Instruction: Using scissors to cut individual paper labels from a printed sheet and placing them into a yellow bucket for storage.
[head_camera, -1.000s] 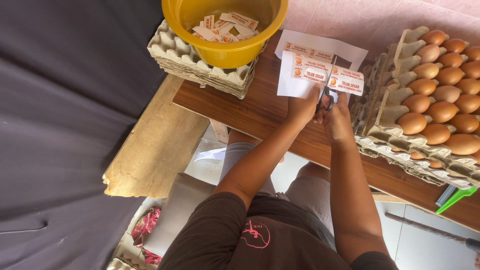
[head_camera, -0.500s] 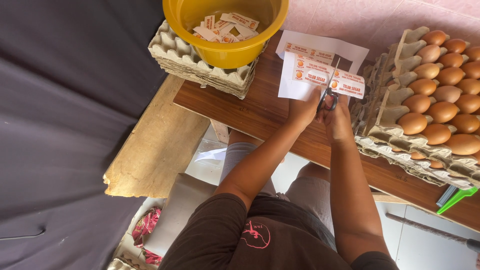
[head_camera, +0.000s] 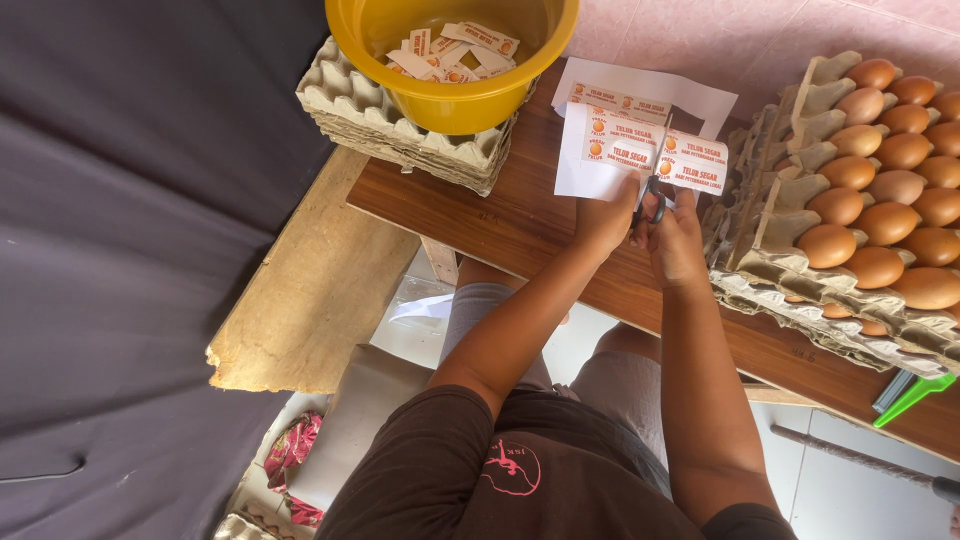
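Your table (head_camera: 520, 225) is a dark wooden plank running from upper left to lower right, with its near edge just above your knees and the pink wall along its far side. On your right a stack of cardboard trays filled with brown eggs (head_camera: 880, 210) crowds close beside your right hand, so there is little free room that way. To the left stands another stack of empty egg trays (head_camera: 400, 130) carrying a yellow bowl (head_camera: 460, 60) with cut labels inside; bare wood lies between it and your hands. The white label sheet (head_camera: 610, 150) lies flat, its printed rows running left to right, with a second sheet just behind it. Your left hand (head_camera: 605, 215) pins the sheet's near edge, fingers closed on the paper. Your right hand (head_camera: 675, 235) has its fingers curled through the scissors (head_camera: 655, 195), blades pointing away from you into the sheet.
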